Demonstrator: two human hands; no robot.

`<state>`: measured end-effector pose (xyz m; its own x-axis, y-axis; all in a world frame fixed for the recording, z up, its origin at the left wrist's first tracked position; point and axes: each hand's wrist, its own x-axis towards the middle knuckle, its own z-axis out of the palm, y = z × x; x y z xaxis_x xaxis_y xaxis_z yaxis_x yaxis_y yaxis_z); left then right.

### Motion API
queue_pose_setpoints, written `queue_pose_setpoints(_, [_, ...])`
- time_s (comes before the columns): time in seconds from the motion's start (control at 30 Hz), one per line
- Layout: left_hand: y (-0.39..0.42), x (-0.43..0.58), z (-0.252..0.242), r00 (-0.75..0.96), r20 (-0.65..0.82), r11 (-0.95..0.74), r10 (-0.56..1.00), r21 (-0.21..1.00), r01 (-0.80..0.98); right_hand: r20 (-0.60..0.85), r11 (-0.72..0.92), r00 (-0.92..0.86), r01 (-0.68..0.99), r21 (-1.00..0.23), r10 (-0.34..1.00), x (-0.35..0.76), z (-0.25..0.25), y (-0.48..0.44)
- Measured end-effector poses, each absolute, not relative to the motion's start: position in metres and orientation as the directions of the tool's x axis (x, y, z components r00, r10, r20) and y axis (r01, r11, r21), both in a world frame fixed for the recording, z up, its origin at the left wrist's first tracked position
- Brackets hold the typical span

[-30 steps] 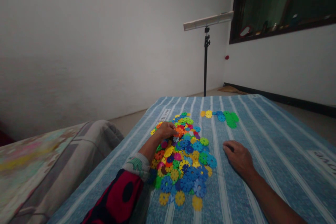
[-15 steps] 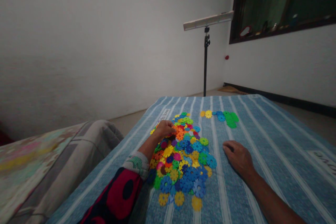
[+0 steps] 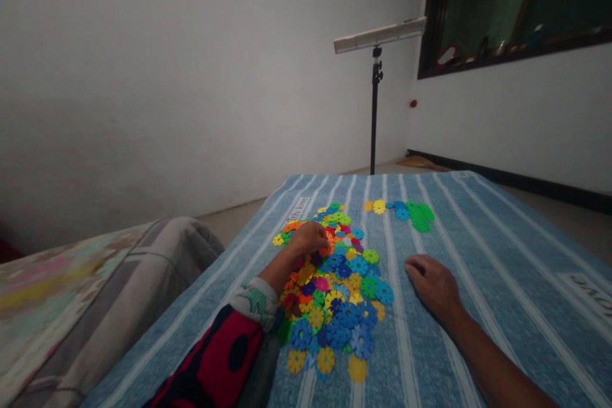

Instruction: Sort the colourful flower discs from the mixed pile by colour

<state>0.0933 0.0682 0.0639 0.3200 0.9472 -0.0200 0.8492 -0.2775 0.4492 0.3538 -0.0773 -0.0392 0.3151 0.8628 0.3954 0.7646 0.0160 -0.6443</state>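
A pile of colourful flower-shaped plastic discs [image 3: 347, 315] is spread over the blue striped cloth. My left hand [image 3: 308, 240] reaches over the pile's far left part, fingers pressed together at some orange discs [image 3: 331, 241]. What lies between those fingertips, if anything, is hidden. To the right of the pile, my right hand [image 3: 434, 284] rests on the cloth in a loose curl, with nothing seen in it. Beyond it lies a separate row of discs: a yellow disc [image 3: 379, 206], blue discs [image 3: 401, 210] and several green discs [image 3: 421, 217].
The striped cloth [image 3: 492, 280] covers the flat surface under my hands. On the left stands a grey draped edge with a patterned cover [image 3: 43, 287]. A black stand [image 3: 374, 115] with a pale panel rises behind the far edge, near a dark-framed window [image 3: 502, 13].
My left hand has shifted a little to the right over the pile, uncovering orange discs on its left. My right hand and the separate row have stayed in place.
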Motion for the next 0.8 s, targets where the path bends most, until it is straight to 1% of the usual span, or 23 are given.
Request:
queue_pose_setpoints(0.13, [0.063, 0.098, 0.065, 0.305, -0.017, -0.28, 0.952, 0.345, 0.896, 0.395, 0.0, 0.317, 0.78, -0.626, 0.862, 0.354, -0.039, -0.077])
queue_pose_setpoints(0.27, [0.06, 0.1, 0.062, 0.299, -0.029, -0.276, 0.954, 0.31, 0.91, 0.396, 0.002, 0.318, 0.778, -0.628, 0.861, 0.353, -0.038, -0.078])
queue_pose_setpoints(0.37, [0.061, 0.101, 0.059, 0.301, -0.025, -0.276, 0.953, 0.328, 0.903, 0.4, 0.002, 0.324, 0.775, -0.632, 0.857, 0.354, -0.038, -0.077])
queue_pose_setpoints(0.63, [0.083, 0.088, 0.062, 0.262, -0.03, -0.22, 0.965, 0.457, 0.862, 0.416, 0.005, 0.328, 0.78, -0.626, 0.848, 0.355, -0.042, -0.076])
queue_pose_setpoints(0.8, [0.092, 0.088, 0.063, 0.265, -0.031, -0.223, 0.964, 0.453, 0.863, 0.411, 0.006, 0.328, 0.776, -0.631, 0.851, 0.354, -0.041, -0.077])
